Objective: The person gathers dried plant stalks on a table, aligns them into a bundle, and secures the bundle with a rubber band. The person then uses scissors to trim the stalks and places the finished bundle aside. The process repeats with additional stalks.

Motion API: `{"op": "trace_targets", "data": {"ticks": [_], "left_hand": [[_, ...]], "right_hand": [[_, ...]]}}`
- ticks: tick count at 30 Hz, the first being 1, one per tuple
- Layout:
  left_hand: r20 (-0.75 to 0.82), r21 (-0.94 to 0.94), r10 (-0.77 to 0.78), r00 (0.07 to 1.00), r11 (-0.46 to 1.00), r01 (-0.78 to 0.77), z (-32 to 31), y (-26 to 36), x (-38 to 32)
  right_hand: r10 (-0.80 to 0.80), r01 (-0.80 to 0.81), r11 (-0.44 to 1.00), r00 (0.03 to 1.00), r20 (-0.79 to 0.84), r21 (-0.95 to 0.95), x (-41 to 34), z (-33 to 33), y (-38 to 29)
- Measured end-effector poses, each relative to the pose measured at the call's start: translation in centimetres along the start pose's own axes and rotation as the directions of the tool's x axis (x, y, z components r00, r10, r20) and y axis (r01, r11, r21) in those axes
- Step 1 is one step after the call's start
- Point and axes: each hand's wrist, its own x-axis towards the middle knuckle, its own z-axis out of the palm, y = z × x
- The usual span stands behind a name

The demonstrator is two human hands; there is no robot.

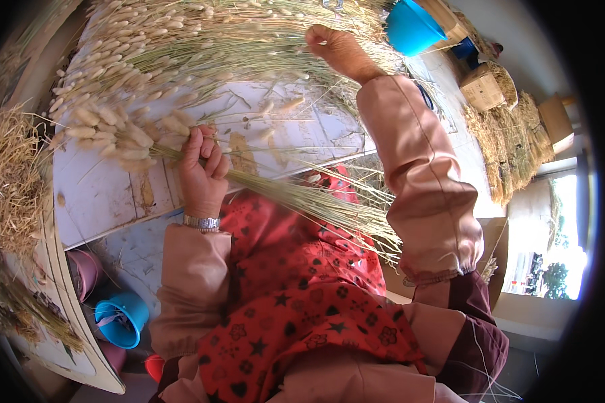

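My left hand (205,169) is closed around a bunch of dried bunny-tail grass (277,187). The bunch's fluffy heads lie to the left, over the white tabletop, and its stems run right across my red patterned apron. Raised over the far pile of dried grass stems (222,55) is my right hand (335,48), its thumb and fingertips curled close together. Whether it pinches a thin stem cannot be told. The pile's pale heads spread at the upper left. A few loose heads and stems lie on the white tabletop (191,111) between the pile and my left hand.
A blue bucket (414,27) stands at the table's far right, near cardboard boxes (483,89) and stacked dried bundles (514,146). Straw (10,186) is heaped at the left. Below the table's near edge are another blue bucket (123,320) and a pink bucket (86,274).
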Motion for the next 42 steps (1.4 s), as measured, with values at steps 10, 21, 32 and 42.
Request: {"op": "trace_targets", "data": {"ticks": [10, 21, 32, 42], "left_hand": [[-0.059, 0.056, 0.020, 0.998, 0.998, -0.017, 0.2, -0.1, -0.1], [-0.040, 0.083, 0.026, 0.999, 0.996, -0.022, 0.3, -0.1, 0.0], [-0.029, 0.063, -0.013, 0.999, 0.998, 0.015, 0.2, -0.1, -0.3], [-0.090, 0.049, -0.020, 0.996, 0.998, 0.025, 0.9, -0.1, -0.5]], "right_hand": [[-0.120, 0.119, 0.993, 0.978, -0.168, -0.017, -5.7, -5.6, 4.1], [0.099, -0.025, 0.782, 0.991, 0.085, -0.622, -12.5, -2.6, 9.7], [-0.261, 0.227, 0.958, 0.945, -0.198, -0.177, -11.9, -3.7, 2.2], [-0.283, 0.279, 0.954, 0.959, -0.026, -0.105, -14.1, 5.1, -10.0]]}}
